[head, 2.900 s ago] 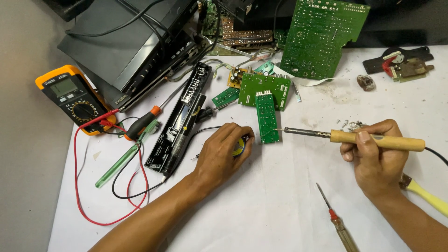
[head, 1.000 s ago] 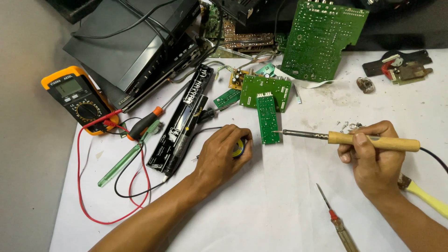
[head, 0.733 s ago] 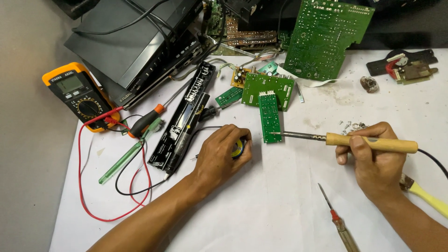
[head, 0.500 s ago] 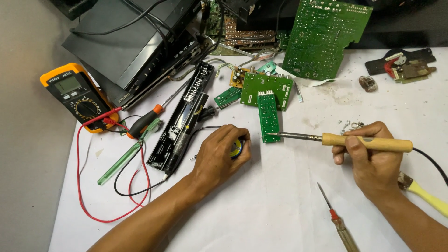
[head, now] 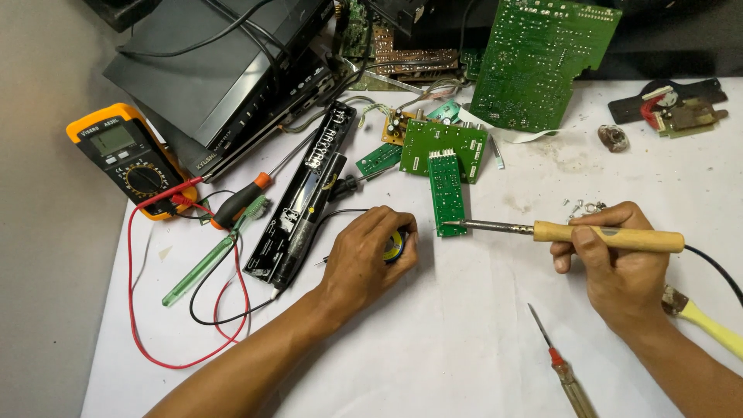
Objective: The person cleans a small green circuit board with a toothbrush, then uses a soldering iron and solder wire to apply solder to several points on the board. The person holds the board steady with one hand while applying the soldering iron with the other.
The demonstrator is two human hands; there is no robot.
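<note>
Right hand [head: 619,267] closed around wooden handle of soldering iron [head: 565,232], shaft held nearly level, metal tip touching lower right edge of narrow green circuit board [head: 447,192] lying flat on white worktop [head: 464,356]. Left hand [head: 368,259] curled, palm down, over small round yellow tin [head: 395,245], fingers closed around it, tin just left of narrow board and partly hidden; contents not discernible. Above narrow board, wider green board [head: 445,147] lying flat and touching it, small green board [head: 379,159] just left of that. Large green circuit board [head: 538,58] propped upright at rear of worktop. Long black panel [head: 306,201] laid diagonally left of left hand, black wire [head: 224,317] looping from beneath it. Screwdriver with red and black handle [head: 244,200] beside panel, translucent green tool [head: 209,259] below it. Yellow multimeter [head: 128,159] at far left edge, red lead [head: 135,310] trailing across worktop toward left forearm. Black device casing [head: 209,70] at upper left. Near right forearm, thin screwdriver with red band [head: 561,364] lying on worktop, yellow handled tool [head: 708,325] partly hidden beneath wrist. Small black and red part [head: 669,104] and small dark lump [head: 611,138] at upper right, well apart from both hands
</note>
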